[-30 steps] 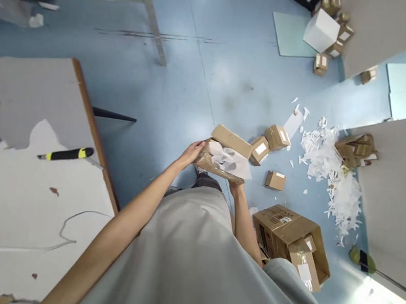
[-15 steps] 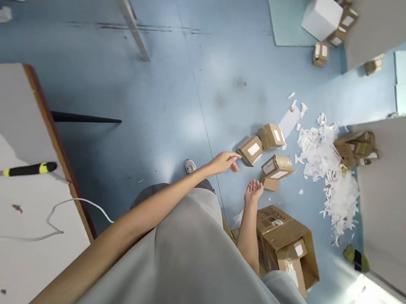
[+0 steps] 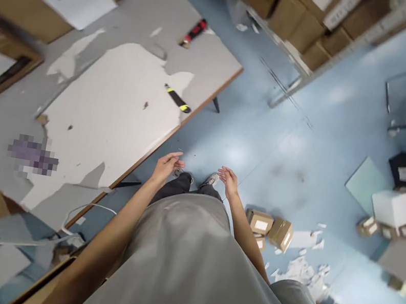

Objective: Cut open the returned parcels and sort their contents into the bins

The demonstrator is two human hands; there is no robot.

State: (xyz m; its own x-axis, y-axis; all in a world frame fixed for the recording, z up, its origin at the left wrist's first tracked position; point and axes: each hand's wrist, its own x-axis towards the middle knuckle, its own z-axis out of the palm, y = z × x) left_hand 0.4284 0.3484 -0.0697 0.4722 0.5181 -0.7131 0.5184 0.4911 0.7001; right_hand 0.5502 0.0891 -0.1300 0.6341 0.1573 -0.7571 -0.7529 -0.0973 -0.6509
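Above the blue floor [image 3: 266, 147], left hand [image 3: 167, 164] and right hand [image 3: 228, 180] hover with grip apart, holding nothing.

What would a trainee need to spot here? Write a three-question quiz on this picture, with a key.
1. True or false: both hands are empty.
2. Which tool lies on the table near its edge? A) black-and-yellow knife B) hammer C) scissors
3. On which side of the person do the small cardboard boxes lie on the floor?

Key
1. True: left hand and right hand hold nothing.
2. A, the black-and-yellow knife.
3. Right, by the small cardboard boxes and paper scraps.
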